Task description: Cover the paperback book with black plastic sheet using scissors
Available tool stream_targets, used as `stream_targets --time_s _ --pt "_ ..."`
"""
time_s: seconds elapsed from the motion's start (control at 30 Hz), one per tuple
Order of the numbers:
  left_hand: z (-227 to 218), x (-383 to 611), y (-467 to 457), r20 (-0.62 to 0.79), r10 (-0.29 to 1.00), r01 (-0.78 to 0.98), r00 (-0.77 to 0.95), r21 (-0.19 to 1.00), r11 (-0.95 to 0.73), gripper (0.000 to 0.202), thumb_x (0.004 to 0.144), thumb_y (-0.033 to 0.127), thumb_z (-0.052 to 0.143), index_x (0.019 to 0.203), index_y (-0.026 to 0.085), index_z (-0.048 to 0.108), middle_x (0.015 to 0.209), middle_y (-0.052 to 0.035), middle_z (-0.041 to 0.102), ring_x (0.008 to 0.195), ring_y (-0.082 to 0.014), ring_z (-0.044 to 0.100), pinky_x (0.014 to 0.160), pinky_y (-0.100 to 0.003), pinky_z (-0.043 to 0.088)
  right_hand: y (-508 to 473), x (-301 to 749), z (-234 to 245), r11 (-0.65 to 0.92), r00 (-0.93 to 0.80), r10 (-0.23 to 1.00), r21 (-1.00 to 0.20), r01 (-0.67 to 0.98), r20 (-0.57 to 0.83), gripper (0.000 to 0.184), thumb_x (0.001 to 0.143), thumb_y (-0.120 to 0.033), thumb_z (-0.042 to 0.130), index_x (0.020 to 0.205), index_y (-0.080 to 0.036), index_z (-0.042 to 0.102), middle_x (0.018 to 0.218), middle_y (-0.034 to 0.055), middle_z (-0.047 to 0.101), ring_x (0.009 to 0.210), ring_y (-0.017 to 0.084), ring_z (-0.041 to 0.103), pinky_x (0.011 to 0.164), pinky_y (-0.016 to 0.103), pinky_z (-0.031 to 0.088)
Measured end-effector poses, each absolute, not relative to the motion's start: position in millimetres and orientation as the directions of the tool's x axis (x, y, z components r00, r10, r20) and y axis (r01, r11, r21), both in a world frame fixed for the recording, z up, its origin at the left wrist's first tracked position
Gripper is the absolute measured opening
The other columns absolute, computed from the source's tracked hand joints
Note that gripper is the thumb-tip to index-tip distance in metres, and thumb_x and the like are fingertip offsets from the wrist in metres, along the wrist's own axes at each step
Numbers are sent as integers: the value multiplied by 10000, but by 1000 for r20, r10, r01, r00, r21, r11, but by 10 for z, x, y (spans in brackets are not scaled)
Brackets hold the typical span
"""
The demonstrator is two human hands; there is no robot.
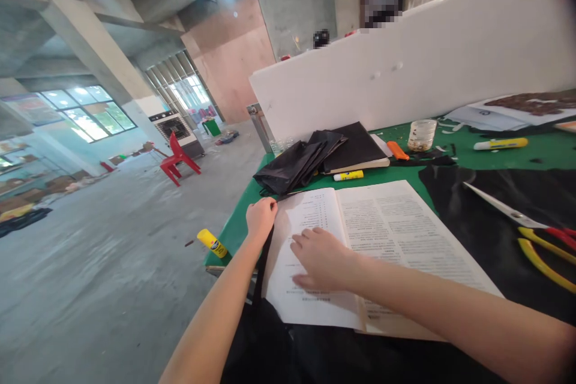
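Note:
An open book (405, 234) with printed pages lies on black sheet material on the table. My right hand (324, 258) rests on its left page, fingers spread and holding nothing. At that page's upper left corner, my left hand (261, 219) is closed in a pinch on the edge of a black sheet (266, 252), which shows as a dark strip along the book's left side. A yellow glue stick (212, 243) stands tilted at the table's left edge, near my left forearm. Just beyond the book lies another glue stick (348, 176).
Scissors (517, 216) with red and yellow handles lie at right on black material. Behind the book are a black-covered book (355, 150), folded black sheets (297, 162), an orange cutter (398, 150) and a clear jar (422, 135). A white board (405, 66) borders the green table (243, 198).

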State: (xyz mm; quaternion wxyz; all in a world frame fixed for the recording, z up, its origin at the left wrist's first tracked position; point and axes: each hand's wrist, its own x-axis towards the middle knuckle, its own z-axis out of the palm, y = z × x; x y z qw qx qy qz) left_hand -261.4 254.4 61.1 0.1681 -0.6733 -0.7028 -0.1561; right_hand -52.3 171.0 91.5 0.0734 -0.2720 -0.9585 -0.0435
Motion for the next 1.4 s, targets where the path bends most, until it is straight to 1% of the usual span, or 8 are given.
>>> stream_targets --time_s 0.17,0.33,0.5,0.8,0.97,1.1,1.23,1.4 --pt "635 -2597 2558 400 916 1000 -22 1 24 179 876 280 494 908 181 639 914 -61 668 835 -181 612 784 -329 428 1159 -170 918 906 -898 400 70 418 181 728 688 -714 520 1075 -101 589 1126 163 585 967 294 540 773 412 450" --pt "639 -2608 2559 350 936 999 -44 24 37 258 876 336 523 1043 148 580 1038 -67 605 900 -178 593 798 -396 490 974 -2 905 864 -842 465 66 499 271 386 749 -413 640 1027 -151 591 1068 97 620 936 246 566 753 377 479" --pt "653 -2600 2535 333 940 994 -70 99 38 274 876 323 525 1094 161 563 1093 -77 586 927 -186 589 795 -392 499 900 83 1016 828 -797 546 -22 561 259 195 791 -318 620 924 -178 600 919 46 645 861 216 589 732 370 503" --pt "831 -2623 2262 363 924 909 -123 414 -42 272 852 330 535 1077 192 603 1108 -78 623 891 -181 609 838 -351 465 827 112 889 799 -707 599 -216 562 377 169 813 -249 599 970 -191 622 975 34 648 930 202 586 799 372 514" --pt "814 -2757 1660 328 893 752 -307 660 16 293 839 337 484 1051 189 623 1094 -85 650 921 -206 618 818 -323 465 783 156 756 777 -621 626 -311 547 471 213 820 -227 594 1031 -209 617 1041 27 644 963 183 586 819 352 522" --pt "698 -2746 1027 162 896 545 -413 832 100 384 819 471 454 929 155 644 912 -104 696 737 -213 657 598 -298 495 751 189 675 727 -531 682 -383 570 502 255 805 -258 616 1057 -223 607 1092 24 633 1010 179 581 784 328 549" --pt "604 -2574 521 -22 910 316 -414 934 166 562 804 616 378 796 125 652 640 -93 668 551 -205 630 487 -282 447 736 203 612 683 -473 725 -439 584 500 226 806 -322 609 1010 -226 619 1096 35 635 1027 187 587 759 315 568" --pt "601 -2369 248 -136 907 -3 -400 989 147 434 730 554 569 546 162 553 507 -18 553 475 -155 552 498 -257 395 711 182 586 641 -429 764 -494 588 481 248 822 -336 584 1047 -233 607 1125 42 621 1047 194 581 785 334 572"
